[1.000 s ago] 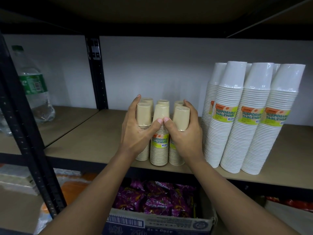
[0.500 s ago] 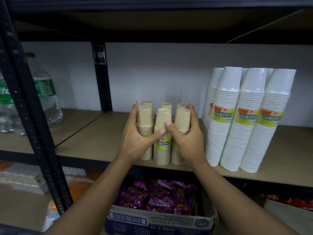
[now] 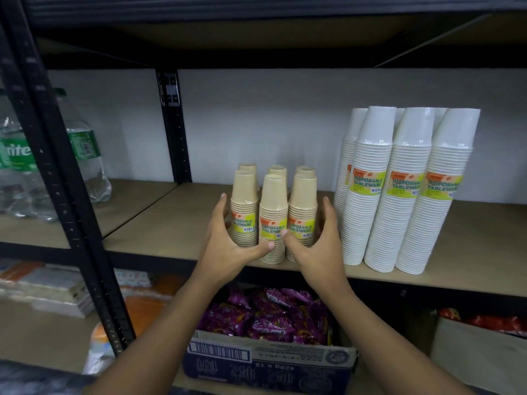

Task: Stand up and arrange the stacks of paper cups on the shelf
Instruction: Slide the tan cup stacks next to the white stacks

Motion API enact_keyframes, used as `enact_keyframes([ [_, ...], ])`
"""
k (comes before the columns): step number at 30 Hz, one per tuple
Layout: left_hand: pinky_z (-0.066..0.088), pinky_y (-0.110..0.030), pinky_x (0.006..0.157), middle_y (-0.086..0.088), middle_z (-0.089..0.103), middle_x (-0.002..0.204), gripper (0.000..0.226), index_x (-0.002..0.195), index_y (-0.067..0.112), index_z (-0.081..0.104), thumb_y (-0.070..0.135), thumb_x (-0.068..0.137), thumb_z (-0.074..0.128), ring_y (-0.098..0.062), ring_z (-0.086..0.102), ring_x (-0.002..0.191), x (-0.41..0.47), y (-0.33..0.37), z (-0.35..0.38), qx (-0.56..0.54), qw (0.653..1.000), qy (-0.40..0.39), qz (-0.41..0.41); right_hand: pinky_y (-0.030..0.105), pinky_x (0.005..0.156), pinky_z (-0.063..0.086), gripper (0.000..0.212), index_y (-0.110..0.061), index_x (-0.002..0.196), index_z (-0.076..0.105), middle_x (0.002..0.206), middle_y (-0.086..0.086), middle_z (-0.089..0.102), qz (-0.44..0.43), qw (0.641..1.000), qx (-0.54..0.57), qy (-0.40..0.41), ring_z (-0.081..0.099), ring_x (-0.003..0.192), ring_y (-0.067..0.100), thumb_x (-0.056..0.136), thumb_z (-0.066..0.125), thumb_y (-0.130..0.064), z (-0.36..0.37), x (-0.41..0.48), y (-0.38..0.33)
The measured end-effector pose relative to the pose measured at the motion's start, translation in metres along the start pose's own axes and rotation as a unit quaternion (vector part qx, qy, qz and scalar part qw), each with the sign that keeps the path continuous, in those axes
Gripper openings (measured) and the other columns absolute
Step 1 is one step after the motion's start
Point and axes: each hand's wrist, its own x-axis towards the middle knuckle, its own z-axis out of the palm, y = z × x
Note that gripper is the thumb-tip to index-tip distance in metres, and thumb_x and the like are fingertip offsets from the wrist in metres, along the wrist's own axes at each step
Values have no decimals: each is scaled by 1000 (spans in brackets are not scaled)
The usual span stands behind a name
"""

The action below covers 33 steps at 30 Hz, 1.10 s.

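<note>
Two bare, sleeveless forearms

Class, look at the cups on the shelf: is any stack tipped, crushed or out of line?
Nothing stands out. The tan stacks stand upright in neat rows between both hands, and the white stacks beside them stand upright too.

- Bare shelf board lies open from the black upright post to the tan cup stacks.
- White cup stacks wall off the right, just beside the right hand.
- The front edge by the right end stays bare.
</note>
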Motion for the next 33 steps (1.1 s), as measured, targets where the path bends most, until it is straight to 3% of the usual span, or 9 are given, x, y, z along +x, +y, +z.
enact_keyframes([
  [3, 42, -44, 111, 10, 33, 155, 134, 152, 42, 10, 68, 48, 89, -6, 40, 137, -6, -1, 4, 25, 999, 20, 5, 44, 119, 34, 111, -34, 156, 13, 161, -12, 28, 6, 1000, -26, 9, 30, 147, 6, 67, 74, -61, -1, -9, 3],
  [12, 48, -45, 106, 13, 47, 146, 119, 152, 35, 19, 56, 58, 89, -6, 50, 131, -9, -1, 15, 19, 999, 47, 15, 44, 108, 46, 87, -34, 150, 33, 140, -13, 53, 18, 998, -57, -1, 50, 130, 7, 74, 74, -35, -4, -11, 8],
  [17, 48, -45, 105, 14, 47, 146, 120, 152, 36, 19, 57, 57, 89, -6, 50, 130, -7, -1, 17, 18, 999, 44, 11, 42, 106, 48, 77, -32, 147, 38, 134, -13, 57, 14, 998, -62, -9, 53, 126, 6, 79, 75, -27, -5, -7, 9],
  [19, 47, -41, 106, 13, 47, 146, 119, 151, 34, 20, 53, 57, 91, -5, 50, 129, -6, -1, 16, 14, 999, 36, 10, 38, 104, 49, 76, -29, 145, 40, 131, -13, 58, 14, 998, -60, -10, 54, 122, 3, 79, 76, -24, -5, -5, 9],
  [21, 44, -36, 108, 12, 43, 146, 120, 147, 31, 20, 50, 54, 94, -5, 48, 130, -3, -2, 13, 9, 1000, 18, 5, 25, 95, 49, 73, -27, 141, 43, 119, -21, 58, 13, 998, -58, -14, 55, 112, -9, 77, 78, -20, -6, -3, 10],
  [24, 40, -38, 112, 6, 38, 145, 116, 136, 29, 20, 51, 50, 95, -11, 43, 133, 7, -5, 8, 14, 1000, -3, -13, 8, 80, 40, 78, -28, 141, 42, 109, -29, 53, 18, 998, -57, -24, 50, 99, -26, 75, 81, -18, -8, 2, 10],
  [29, 47, -31, 100, 4, 45, 132, 101, 123, 26, 21, 39, 55, 95, -7, 53, 118, 17, -1, 4, 16, 999, -32, -34, 21, 90, 47, 81, -25, 144, 39, 118, -19, 56, 26, 998, -55, -29, 56, 101, -7, 76, 83, -24, -8, 5, 11],
  [33, 48, -32, 100, 6, 46, 129, 100, 120, 28, 23, 42, 53, 95, -5, 53, 117, 18, -4, 5, 5, 999, -20, -28, 2, 73, 38, 75, -22, 143, 40, 108, -25, 52, 25, 997, -66, -35, 49, 87, -24, 80, 81, -24, -9, 6, 16],
])
